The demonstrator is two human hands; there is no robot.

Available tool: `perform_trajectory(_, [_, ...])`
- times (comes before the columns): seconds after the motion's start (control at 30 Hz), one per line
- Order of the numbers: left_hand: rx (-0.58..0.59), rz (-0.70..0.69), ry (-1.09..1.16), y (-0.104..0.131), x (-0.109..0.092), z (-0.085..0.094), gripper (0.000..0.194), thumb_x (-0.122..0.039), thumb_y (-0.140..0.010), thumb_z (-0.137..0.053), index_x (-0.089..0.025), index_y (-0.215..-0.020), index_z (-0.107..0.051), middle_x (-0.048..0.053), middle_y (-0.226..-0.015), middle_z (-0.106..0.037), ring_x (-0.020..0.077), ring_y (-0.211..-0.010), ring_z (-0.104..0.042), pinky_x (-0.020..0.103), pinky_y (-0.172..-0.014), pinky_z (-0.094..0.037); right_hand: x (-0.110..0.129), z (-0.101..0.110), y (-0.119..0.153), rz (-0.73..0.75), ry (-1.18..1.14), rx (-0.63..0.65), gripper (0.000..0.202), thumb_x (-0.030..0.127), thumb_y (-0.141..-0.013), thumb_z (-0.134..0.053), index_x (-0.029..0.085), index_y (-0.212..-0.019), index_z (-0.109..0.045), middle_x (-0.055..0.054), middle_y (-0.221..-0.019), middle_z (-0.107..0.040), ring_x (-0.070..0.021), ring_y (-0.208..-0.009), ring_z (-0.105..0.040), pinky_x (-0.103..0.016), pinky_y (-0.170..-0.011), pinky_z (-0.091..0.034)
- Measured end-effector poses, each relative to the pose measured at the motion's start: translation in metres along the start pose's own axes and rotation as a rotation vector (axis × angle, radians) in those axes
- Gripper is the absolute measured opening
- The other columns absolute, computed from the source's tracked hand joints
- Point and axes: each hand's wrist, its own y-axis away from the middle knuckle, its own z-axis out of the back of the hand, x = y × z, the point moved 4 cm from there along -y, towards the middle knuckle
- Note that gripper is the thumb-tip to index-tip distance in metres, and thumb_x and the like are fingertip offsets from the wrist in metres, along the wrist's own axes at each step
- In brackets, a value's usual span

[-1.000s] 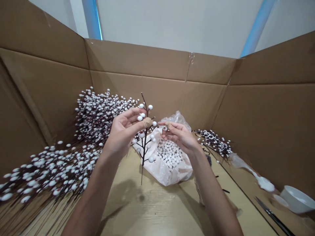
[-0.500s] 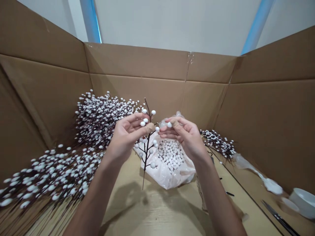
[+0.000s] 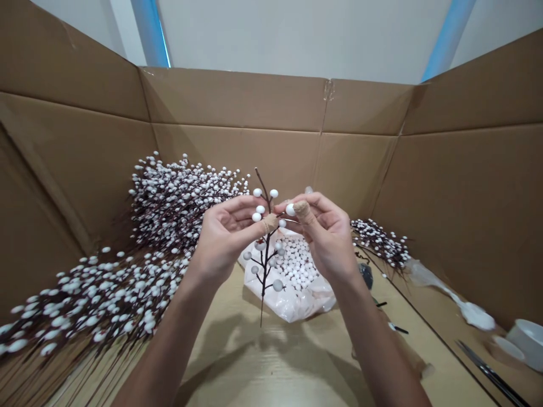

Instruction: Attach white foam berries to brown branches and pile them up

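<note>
My left hand (image 3: 231, 234) pinches a dark brown artificial berry branch (image 3: 265, 263) near its middle, thumb and fingers closed on the stem. The branch hangs upright, with several white berries on short side twigs. In my right hand (image 3: 324, 229) a single white berry (image 3: 291, 210) is held between thumb and fingertips, close to the tip of a side twig. Whether the berry touches that twig I cannot tell. Brown tape wraps both thumbs. Behind and below the hands lies a clear plastic bag (image 3: 284, 305) of loose white berries (image 3: 297, 263).
Big bunches of white-berried branches (image 3: 178, 198) fill the left side, and a smaller bunch (image 3: 382, 243) lies at the right. Further right are a white-tipped plastic piece (image 3: 475, 315), a white cup (image 3: 528, 342) and dark scissors or tweezers (image 3: 487, 367). Cardboard walls (image 3: 237, 152) surround the table.
The berry in my right hand has come closer to the branch's side twig. My left hand and the branch have shifted slightly right in view.
</note>
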Motion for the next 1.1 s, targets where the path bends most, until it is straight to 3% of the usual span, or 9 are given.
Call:
perform_trajectory(0.3, [-0.025, -0.034, -0.067, 0.001, -0.003, 0.001, 0.022, -0.015, -0.057, -0.081, -0.017, -0.076, -0.07, 0.001, -0.068, -0.071, 0.0123, -0.06, -0.066, 0.017, -0.051, -0.054, -0.002, -0.002, 0.0, 0.032, 0.005, 0.008, 0.004, 0.024, -0.082, -0.064, 0.021, -0.082, -0.065, -0.001, -0.081, -0.072, -0.0126, -0.079, -0.068, -0.024, -0.073, -0.057])
perform_trajectory(0.8, [-0.081, -0.031, -0.1, 0.005, -0.006, -0.003, 0.022, -0.016, -0.054, -0.082, -0.016, -0.072, -0.069, 0.001, -0.068, -0.071, 0.0168, -0.063, -0.068, 0.025, -0.057, -0.057, -0.006, -0.001, 0.001, 0.059, 0.085, -0.058, 0.005, 0.026, -0.078, -0.068, 0.021, -0.08, -0.069, -0.001, -0.08, -0.072, -0.0129, -0.075, -0.067, -0.026, -0.071, -0.056])
perform_trajectory(1.1, [-0.102, -0.056, -0.129, 0.004, -0.005, 0.0, 0.022, -0.019, -0.055, -0.083, -0.017, -0.071, -0.068, 0.003, -0.072, -0.072, 0.0192, -0.069, -0.07, 0.028, -0.063, -0.059, -0.012, -0.003, 0.002, 0.055, 0.116, -0.06, 0.01, 0.03, -0.077, -0.068, 0.022, -0.082, -0.069, -0.003, -0.086, -0.072, -0.0164, -0.084, -0.068, -0.032, -0.079, -0.056])
